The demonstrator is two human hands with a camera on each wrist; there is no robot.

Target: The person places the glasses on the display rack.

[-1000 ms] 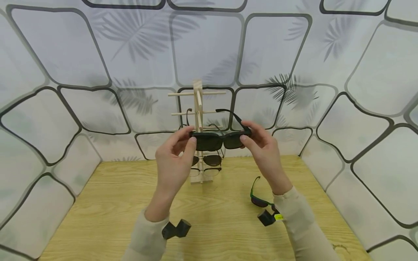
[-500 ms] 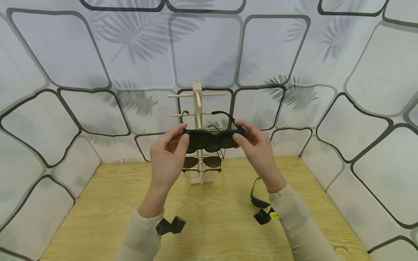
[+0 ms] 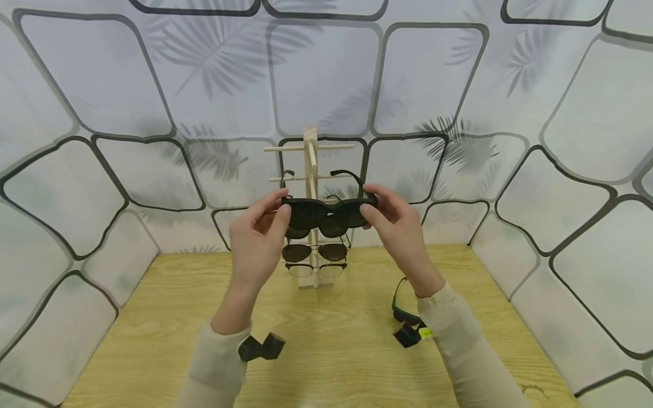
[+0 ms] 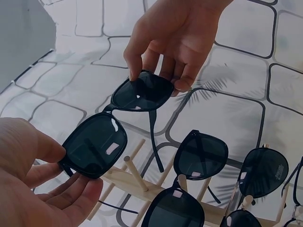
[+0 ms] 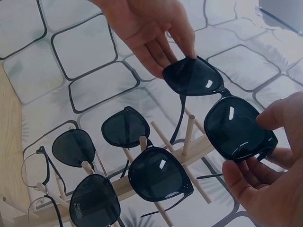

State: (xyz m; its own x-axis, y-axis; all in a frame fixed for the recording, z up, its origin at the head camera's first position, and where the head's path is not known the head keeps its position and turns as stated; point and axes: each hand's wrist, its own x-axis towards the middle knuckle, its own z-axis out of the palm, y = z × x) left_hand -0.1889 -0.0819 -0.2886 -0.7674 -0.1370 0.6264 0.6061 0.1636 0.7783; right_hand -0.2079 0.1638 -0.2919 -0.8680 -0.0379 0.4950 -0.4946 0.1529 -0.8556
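Note:
Both hands hold one pair of black sunglasses [image 3: 303, 213] in front of the wooden rack [image 3: 310, 141], lenses facing me. My left hand [image 3: 255, 246] pinches its left outer corner between thumb and fingers. At the opposite corner, my right hand [image 3: 400, 238] does the same. In the right wrist view, the temples of the held sunglasses [image 5: 234, 127] are unfolded and reach back toward the rack's pegs [image 5: 188, 135]. Just below on the rack sits another black pair [image 5: 158, 175], partly covered by the held one in the head view.
Lower on the rack hang brown-tinted aviator sunglasses [image 3: 297, 253] and clear browline glasses [image 3: 301, 271]. Green-and-black sunglasses [image 3: 405, 317] lie on the wood-grain table [image 3: 336, 351], near the right sleeve. A patterned backdrop [image 3: 326, 79] surrounds the table. The rack's top rod [image 3: 334, 147] holds no eyewear.
Both hands have carried the black sunglasses left and slightly up, into line with the rack. More of the eyewear beneath now shows. The grip stays the same.

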